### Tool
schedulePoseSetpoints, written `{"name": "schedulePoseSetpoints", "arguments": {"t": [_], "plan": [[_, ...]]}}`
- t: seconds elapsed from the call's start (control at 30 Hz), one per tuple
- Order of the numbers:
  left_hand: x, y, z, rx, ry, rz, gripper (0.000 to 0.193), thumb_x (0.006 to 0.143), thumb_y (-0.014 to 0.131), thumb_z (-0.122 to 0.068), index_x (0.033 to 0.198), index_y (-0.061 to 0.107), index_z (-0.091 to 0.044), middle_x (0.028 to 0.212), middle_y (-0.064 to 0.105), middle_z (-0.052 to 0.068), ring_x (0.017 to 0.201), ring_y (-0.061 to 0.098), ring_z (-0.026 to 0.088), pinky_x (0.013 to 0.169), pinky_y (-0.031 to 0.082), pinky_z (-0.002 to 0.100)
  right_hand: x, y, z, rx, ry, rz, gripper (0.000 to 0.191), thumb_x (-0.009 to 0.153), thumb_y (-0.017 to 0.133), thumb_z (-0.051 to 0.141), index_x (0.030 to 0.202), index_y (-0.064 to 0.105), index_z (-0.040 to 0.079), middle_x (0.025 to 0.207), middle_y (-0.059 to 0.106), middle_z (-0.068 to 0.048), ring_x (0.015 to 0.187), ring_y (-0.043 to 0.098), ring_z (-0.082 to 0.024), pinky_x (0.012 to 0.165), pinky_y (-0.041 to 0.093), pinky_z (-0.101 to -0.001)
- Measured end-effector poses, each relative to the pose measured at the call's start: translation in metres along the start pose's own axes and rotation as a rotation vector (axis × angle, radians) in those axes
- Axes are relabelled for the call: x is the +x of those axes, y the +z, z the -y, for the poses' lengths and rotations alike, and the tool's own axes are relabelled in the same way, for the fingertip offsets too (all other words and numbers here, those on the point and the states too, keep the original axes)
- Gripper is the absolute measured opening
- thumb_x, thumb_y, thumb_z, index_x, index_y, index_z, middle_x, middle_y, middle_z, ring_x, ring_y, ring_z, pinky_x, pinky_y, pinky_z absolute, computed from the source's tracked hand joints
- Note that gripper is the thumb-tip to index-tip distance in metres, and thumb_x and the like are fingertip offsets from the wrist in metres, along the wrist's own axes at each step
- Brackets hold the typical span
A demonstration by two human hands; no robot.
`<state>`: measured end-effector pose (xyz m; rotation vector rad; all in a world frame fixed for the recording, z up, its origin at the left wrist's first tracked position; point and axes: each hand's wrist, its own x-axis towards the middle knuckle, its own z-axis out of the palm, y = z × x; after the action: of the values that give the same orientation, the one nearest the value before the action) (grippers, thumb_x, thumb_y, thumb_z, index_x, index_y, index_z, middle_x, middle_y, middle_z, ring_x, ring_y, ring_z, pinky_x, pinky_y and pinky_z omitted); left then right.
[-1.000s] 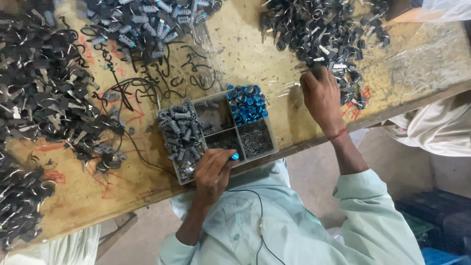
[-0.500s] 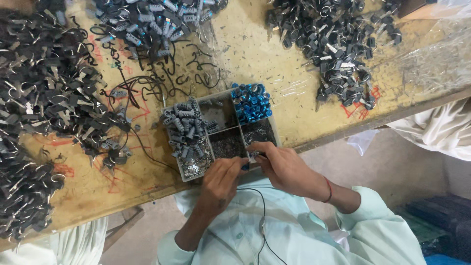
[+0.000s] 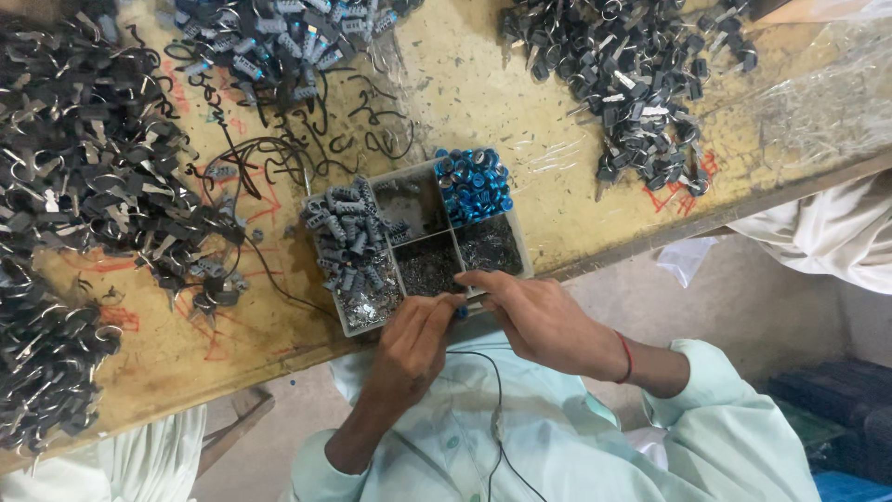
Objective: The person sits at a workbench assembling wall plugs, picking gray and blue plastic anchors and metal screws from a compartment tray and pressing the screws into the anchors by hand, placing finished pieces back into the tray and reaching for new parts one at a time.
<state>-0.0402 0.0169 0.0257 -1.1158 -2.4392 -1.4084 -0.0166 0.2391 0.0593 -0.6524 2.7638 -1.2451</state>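
My left hand [image 3: 409, 344] and my right hand [image 3: 544, 316] meet at the near edge of a grey compartment tray [image 3: 517, 244]. Their fingertips pinch a small part with a blue tip [image 3: 460, 311] between them; most of it is hidden by the fingers. The tray holds blue round caps [image 3: 472, 184] at the back right, grey ribbed pieces [image 3: 348, 232] along the left, and tiny dark metal bits [image 3: 429, 268] in the middle and front compartments. A red thread circles my right wrist.
A worn yellow-brown wooden bench [image 3: 483, 84] carries heaps of dark metal clips at the left [image 3: 84, 186], back middle [image 3: 279, 37] and back right [image 3: 632, 84]. Loose black wire loops [image 3: 279, 149] lie behind the tray. Clear plastic sheeting [image 3: 818, 93] covers the right end. White cloth [image 3: 818, 242] hangs off the bench edge.
My right hand has come back from the clip heap at the back right to the tray's near edge and now meets my left hand, which stayed there.
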Motion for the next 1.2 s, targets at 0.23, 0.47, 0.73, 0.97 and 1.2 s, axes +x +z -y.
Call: {"name": "schedulePoseSetpoints", "arguments": {"t": [0.23,0.47,0.73,0.97,1.2], "plan": [[-0.012,0.010,0.000,-0.320,-0.156,0.079,0.024,0.083,0.077,0.005,0.105,0.066,0.002,0.099,0.071,0.014,0.092,0.072,0.029,0.083,0.059,0.040,0.000,0.002,0.023,-0.125,0.099,0.303,0.059,0.089,0.057,0.003,0.146,0.047,0.008,0.095,0.063,-0.014,0.073,0.066,-0.036,0.058,0.053,-0.0477],[-0.008,0.018,-0.006,-0.199,-0.187,-0.060,0.029,0.087,0.071,0.004,0.115,0.065,0.002,0.108,0.070,0.017,0.096,0.072,0.031,0.082,0.060,0.038,-0.005,-0.009,0.006,0.072,0.056,0.303,0.096,0.070,0.053,-0.010,0.160,0.025,0.002,0.102,0.055,-0.023,0.077,0.061,-0.040,0.065,0.050,-0.0487],[-0.018,-0.026,0.007,-0.059,-0.513,0.002,0.025,0.095,0.072,-0.012,0.119,0.067,-0.009,0.106,0.076,0.008,0.090,0.077,0.023,0.078,0.062,0.035,-0.003,-0.020,-0.059,-0.602,0.400,-0.396,0.072,0.095,0.055,-0.013,0.163,0.033,0.000,0.136,0.057,-0.020,0.114,0.059,-0.037,0.096,0.048,-0.0486],[-0.026,-0.034,0.025,0.366,-0.543,0.181,0.015,0.094,0.064,-0.018,0.098,0.066,-0.004,0.090,0.067,0.016,0.085,0.067,0.038,0.068,0.051,0.050,0.016,-0.001,-0.036,-0.210,0.270,-0.234,0.026,0.094,0.069,0.009,0.120,0.064,0.008,0.116,0.061,-0.013,0.107,0.062,-0.031,0.088,0.054,-0.0427],[-0.026,-0.024,0.039,0.476,-0.475,0.235,0.010,0.091,0.065,-0.015,0.091,0.061,-0.006,0.090,0.066,0.013,0.089,0.068,0.034,0.071,0.054,0.047,0.062,0.056,-0.034,-0.465,-0.033,0.267,0.016,0.083,0.067,0.012,0.097,0.060,0.010,0.096,0.058,-0.007,0.096,0.063,-0.028,0.065,0.051,-0.0426]]}}
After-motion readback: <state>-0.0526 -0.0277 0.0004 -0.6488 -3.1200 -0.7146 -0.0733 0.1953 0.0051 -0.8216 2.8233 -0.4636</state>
